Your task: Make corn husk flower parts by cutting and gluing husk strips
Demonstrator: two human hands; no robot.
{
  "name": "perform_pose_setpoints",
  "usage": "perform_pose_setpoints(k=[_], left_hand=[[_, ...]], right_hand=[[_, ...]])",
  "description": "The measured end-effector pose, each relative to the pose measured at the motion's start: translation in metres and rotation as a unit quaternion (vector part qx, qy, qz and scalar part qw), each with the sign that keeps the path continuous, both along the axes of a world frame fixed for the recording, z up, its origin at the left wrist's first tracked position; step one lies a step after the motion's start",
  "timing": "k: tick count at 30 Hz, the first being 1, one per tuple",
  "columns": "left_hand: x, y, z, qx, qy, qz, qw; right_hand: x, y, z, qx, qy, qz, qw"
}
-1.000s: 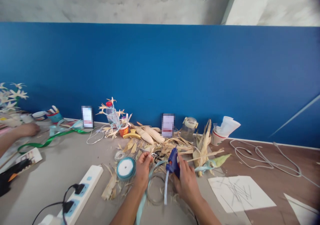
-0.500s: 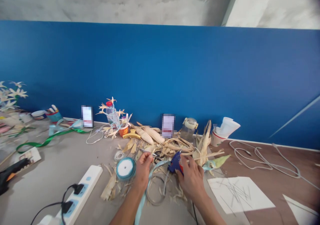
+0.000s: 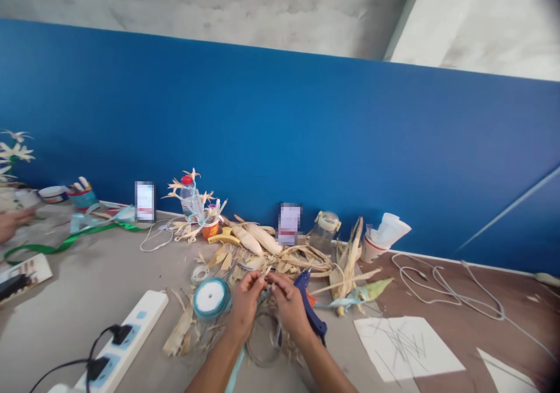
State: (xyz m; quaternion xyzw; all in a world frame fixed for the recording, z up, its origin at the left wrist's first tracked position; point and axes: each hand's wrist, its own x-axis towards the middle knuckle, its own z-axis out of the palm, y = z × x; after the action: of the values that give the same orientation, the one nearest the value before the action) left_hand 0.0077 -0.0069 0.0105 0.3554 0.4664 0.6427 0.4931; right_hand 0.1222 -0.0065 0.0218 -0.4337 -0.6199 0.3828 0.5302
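Observation:
My left hand (image 3: 245, 302) and my right hand (image 3: 289, 304) meet over the dried husk pieces, fingertips pinched close together. Whatever small thing sits between them is too small and covered to make out. Just right of my right hand lies a blue glue gun (image 3: 315, 318), free of my grip. A spool of teal ribbon (image 3: 211, 297) stands left of my left hand. Below my wrists are a coil of grey wire (image 3: 258, 358) and a light blue ribbon strip (image 3: 236, 371).
Dried husks (image 3: 308, 259) are heaped behind my hands, near a phone (image 3: 289, 224) and a jar (image 3: 324, 230). A power strip (image 3: 144, 320) with black plugs lies left. Paper with thin sticks (image 3: 409, 346) lies right. Another person's hand (image 3: 15, 224) shows far left.
My right hand has let go of the glue gun, which now lies on the table, and has moved left to meet my left hand. Another person's hand has appeared far left.

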Motion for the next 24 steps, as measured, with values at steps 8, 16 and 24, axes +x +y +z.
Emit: perform_pose_setpoints(k=[8,16,24], left_hand=[[0.001,0.000,0.003,0.010,0.040,-0.001,0.999],[0.001,-0.003,-0.003,0.035,0.164,0.057,0.984],[-0.001,-0.010,-0.002,0.071,0.269,0.105,0.955]], right_hand=[[-0.005,-0.007,-0.004,0.001,0.010,0.011,1.000],[-0.009,-0.016,-0.002,-0.009,0.003,0.019,1.000],[-0.014,-0.017,-0.011,-0.033,0.039,0.023,0.998]])
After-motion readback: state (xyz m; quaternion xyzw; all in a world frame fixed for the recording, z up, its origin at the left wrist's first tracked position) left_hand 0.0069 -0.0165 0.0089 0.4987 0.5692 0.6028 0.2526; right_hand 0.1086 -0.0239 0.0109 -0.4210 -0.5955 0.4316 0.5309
